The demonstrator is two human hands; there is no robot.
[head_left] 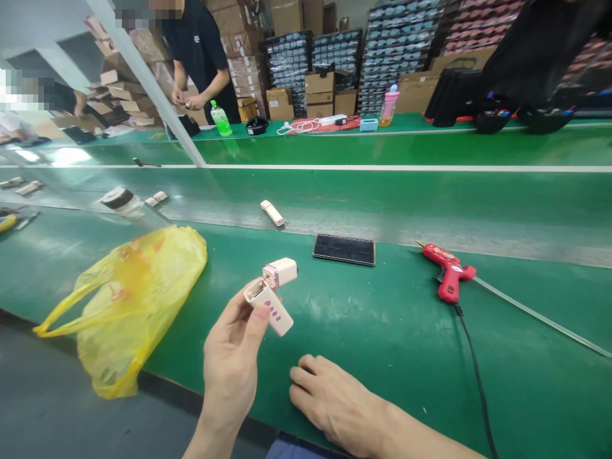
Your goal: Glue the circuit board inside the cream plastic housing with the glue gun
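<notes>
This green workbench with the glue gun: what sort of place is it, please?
Probably a small electronics assembly workshop: a long green bench, a red hot-glue gun, an opened cream plastic device in the left hand, and stacked brown cartons behind.

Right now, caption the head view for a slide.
Left hand holds an opened pink-white plastic device; right hand rests on green bench near a red glue gun.

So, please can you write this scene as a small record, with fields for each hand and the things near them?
Left hand: holds pale pink plastic casing, opened in two parts
Right hand: rests empty on green workbench
Nearby: red hot glue gun, black flat device, yellow plastic bag
Background: co-worker, stacked cartons
</notes>
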